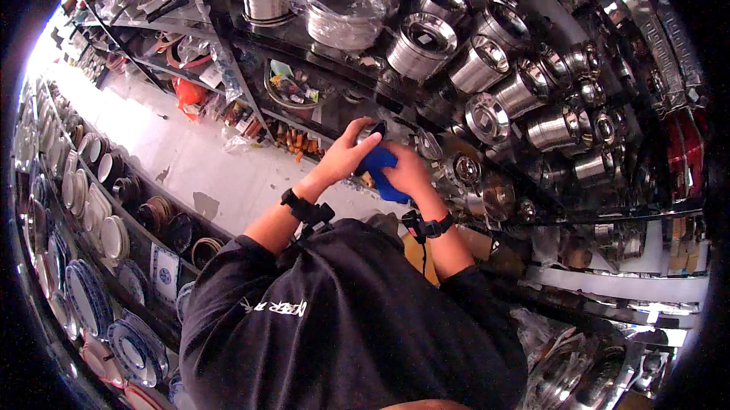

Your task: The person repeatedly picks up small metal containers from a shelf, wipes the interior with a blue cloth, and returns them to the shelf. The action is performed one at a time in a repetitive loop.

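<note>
My left hand grips a small shiny metal bowl or cup, its thumb lying over the rim. In my right hand is a blue cloth, pressed up against the lower side of the metal piece. Part of the cloth hangs below my fingers. Both hands are close together in front of my chest, before a dark shelf of steelware. My fingers hide much of the small vessel, so its exact shape cannot be told.
Stacked steel bowls and plastic-wrapped steel plates fill the shelf ahead. Below them, a round tray holds small packets. Blue-rimmed plates line the shelves on the left. A pale floor aisle runs between, and a cardboard box is beside me.
</note>
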Demonstrator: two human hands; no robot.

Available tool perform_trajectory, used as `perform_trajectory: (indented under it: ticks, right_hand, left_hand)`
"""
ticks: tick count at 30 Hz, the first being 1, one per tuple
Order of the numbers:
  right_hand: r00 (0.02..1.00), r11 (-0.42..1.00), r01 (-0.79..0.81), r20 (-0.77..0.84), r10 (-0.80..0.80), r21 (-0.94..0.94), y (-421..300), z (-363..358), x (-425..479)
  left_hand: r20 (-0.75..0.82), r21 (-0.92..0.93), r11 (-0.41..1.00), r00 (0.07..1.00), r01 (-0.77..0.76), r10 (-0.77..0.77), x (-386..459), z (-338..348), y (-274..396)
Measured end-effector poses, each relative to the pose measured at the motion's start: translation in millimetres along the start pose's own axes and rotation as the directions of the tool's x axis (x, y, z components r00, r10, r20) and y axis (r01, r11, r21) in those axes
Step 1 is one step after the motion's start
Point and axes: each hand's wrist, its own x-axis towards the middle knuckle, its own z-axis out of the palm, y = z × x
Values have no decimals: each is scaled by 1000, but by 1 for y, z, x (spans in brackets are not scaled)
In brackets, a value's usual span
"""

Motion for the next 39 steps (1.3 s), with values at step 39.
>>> perform_trajectory:
  ticks: [39]
  right_hand:
    - [975, 604, 91, -194, 108, 792, 13, -34, -9]
  left_hand:
    - [124, -310, 944, 989, 116, -81, -3, -52, 2]
